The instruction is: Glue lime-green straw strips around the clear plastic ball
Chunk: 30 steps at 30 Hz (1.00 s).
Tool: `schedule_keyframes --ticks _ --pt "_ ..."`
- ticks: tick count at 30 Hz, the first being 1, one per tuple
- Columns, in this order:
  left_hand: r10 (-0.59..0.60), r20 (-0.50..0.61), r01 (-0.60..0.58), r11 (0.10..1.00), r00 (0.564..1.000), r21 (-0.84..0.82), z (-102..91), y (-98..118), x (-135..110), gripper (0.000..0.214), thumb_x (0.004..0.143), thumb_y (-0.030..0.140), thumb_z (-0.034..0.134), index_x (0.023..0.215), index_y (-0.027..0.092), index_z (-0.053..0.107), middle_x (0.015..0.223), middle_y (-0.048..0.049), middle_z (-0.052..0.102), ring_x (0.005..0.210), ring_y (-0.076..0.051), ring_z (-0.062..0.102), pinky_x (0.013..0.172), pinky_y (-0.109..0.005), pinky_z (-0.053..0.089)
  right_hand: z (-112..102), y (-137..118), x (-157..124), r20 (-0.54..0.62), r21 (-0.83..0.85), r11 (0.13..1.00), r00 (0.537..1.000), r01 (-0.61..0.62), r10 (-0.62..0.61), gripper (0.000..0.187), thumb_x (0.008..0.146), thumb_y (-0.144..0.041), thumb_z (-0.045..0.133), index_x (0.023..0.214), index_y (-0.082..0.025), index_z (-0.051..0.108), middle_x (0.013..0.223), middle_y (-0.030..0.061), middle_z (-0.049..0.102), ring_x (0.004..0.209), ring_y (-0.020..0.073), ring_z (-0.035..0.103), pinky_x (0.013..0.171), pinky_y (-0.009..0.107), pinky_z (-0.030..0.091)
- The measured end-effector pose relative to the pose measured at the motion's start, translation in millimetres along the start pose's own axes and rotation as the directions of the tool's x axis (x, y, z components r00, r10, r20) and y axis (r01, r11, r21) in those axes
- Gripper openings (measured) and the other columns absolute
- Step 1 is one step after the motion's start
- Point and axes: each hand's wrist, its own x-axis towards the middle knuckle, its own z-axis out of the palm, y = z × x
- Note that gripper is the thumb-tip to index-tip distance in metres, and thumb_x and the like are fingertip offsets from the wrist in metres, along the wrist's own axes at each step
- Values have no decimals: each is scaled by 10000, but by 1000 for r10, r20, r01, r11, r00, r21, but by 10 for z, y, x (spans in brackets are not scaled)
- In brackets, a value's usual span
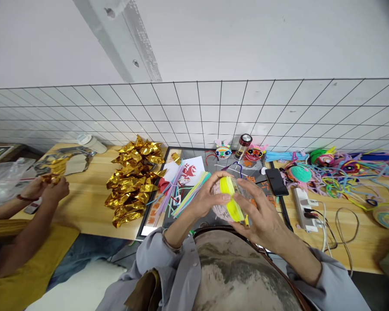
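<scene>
Your left hand [208, 198] and right hand [263, 211] close round a clear, pinkish roll [220, 209] with a bright yellow band [227, 188] about its middle, raised in front of your body above a dark board [210, 160]. Your left thumb presses the band's face while the other left fingers wrap the far side; your right fingers, parted, cup the opposite flank, one reaching over to the yellow. Neither hand stands open, and both grip the same piece; what the clear part is made of is hard to tell.

To handle it well, let the left palm bear the weight and leave the right fingertips free to work along the band, pressing lightly, as the clear part could well dent. Turn the roll rather than your wrists, and keep the yellow facing you.

Both forearms slant in from your sides, elbows bent, wrists tipped inward, sleeves pushed up clear of the work. Beyond your hands lie pastel stems [194, 196] to the left, two animal heads [223, 151] [255, 153] beside a flask [243, 144] at the wall, and a phone [277, 182] to the right. Farther left, past a gold foil heap [132, 185], a co-worker's hands [53, 192] hold more foil
</scene>
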Motion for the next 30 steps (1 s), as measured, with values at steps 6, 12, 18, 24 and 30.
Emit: schedule_keyframes --ticks 6,12,18,24,30 --pt "106 22 -108 987 994 119 -68 -83 17 643 650 556 850 1166 239 632 1026 -24 618 939 -210 566 880 -320 461 -5 -2 -8 -18 8 1000 1000 -4 4 684 901 -219 681 1499 -211 348 1384 236 529 1350 340 530 983 548 578" --pt "209 38 -212 948 977 237 -115 -115 16 612 722 602 798 1186 242 628 1231 -58 622 1093 -254 582 971 -354 448 1 0 -20 -15 6 1000 1000 1 -1 681 891 -206 688 1488 -180 361 1404 257 501 1356 358 505 998 556 571" --pt "253 52 -257 912 966 319 -90 -47 -5 551 766 600 771 1163 246 628 1280 -70 630 1215 -283 574 1066 -403 428 -3 -3 -6 -20 10 1000 1000 5 -5 690 890 -188 688 1495 -173 355 1407 249 490 1366 342 486 1029 545 560" --pt "258 52 -260 906 965 333 -84 -50 -5 565 774 624 758 1170 242 626 1332 -90 631 1280 -304 571 1124 -449 421 -11 4 -3 -23 8 1000 1000 5 -5 696 896 -197 680 1508 -181 347 1404 237 492 1372 339 483 1035 544 558" --pt "289 72 -296 886 955 358 -64 -32 -15 560 790 651 732 1152 239 618 1359 -100 612 1323 -311 554 1147 -466 409 -8 9 -14 -20 3 1000 1000 0 0 628 896 -217 683 1451 -161 395 1388 247 505 1364 353 494 1026 541 564"
